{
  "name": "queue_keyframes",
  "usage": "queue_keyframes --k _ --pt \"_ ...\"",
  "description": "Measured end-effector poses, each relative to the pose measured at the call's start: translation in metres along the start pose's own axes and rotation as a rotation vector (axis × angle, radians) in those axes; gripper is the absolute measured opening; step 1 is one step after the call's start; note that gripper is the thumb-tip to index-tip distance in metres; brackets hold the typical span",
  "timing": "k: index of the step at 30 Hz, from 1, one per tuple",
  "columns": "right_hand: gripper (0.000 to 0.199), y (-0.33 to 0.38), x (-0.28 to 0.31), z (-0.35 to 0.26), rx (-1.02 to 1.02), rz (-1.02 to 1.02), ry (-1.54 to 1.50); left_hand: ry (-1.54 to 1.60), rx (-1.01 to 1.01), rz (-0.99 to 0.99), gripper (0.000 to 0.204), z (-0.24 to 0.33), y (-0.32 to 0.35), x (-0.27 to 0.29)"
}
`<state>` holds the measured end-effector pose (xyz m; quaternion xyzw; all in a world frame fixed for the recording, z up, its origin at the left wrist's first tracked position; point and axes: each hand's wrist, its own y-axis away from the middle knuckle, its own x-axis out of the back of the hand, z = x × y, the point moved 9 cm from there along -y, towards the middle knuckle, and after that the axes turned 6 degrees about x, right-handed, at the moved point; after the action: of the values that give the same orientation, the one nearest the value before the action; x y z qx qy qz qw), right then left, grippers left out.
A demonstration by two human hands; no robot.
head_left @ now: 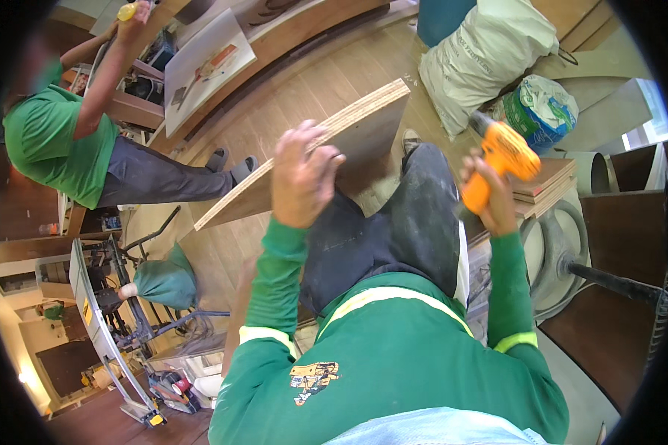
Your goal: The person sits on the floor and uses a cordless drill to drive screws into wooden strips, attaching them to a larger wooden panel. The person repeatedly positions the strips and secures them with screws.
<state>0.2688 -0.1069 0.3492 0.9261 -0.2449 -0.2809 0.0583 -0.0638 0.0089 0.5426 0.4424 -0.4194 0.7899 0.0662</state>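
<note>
A thick plywood board (369,132) stands on its edge in front of my legs, its pale layered rim facing up and slanting from lower left to upper right. Over that top rim my left hand (302,174) is closed, fingers bent across the edge; the thumb side is partly hidden. My right hand (495,194) is wrapped round the grip of an orange cordless drill (508,152). The drill is raised to the right of my knee, apart from the board, its dark chuck pointing up and left.
A person in a green shirt (59,144) stands at the far left, arms raised. A white sack (479,63) and a plastic-wrapped bundle (538,111) are at the far right. Stacked boards (548,180) lie beside the drill. A saw table (93,311) and green dust bag (167,280) stand left.
</note>
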Motion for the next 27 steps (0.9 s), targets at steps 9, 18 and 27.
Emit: queue_keyframes --k 9,18,27 --pt "0.033 -0.119 -0.089 0.053 0.062 -0.115 -0.299 0.232 0.198 -0.089 0.018 -0.01 -0.039 -0.039" --pt "0.037 -0.163 -0.089 0.1 0.055 -0.192 -0.192 -0.068 -0.118 -0.297 0.011 0.024 -0.058 -0.169" --pt "0.045 -0.182 -0.062 0.129 -0.019 -0.018 -0.054 -0.152 -0.137 -0.332 0.013 -0.001 -0.097 -0.222"
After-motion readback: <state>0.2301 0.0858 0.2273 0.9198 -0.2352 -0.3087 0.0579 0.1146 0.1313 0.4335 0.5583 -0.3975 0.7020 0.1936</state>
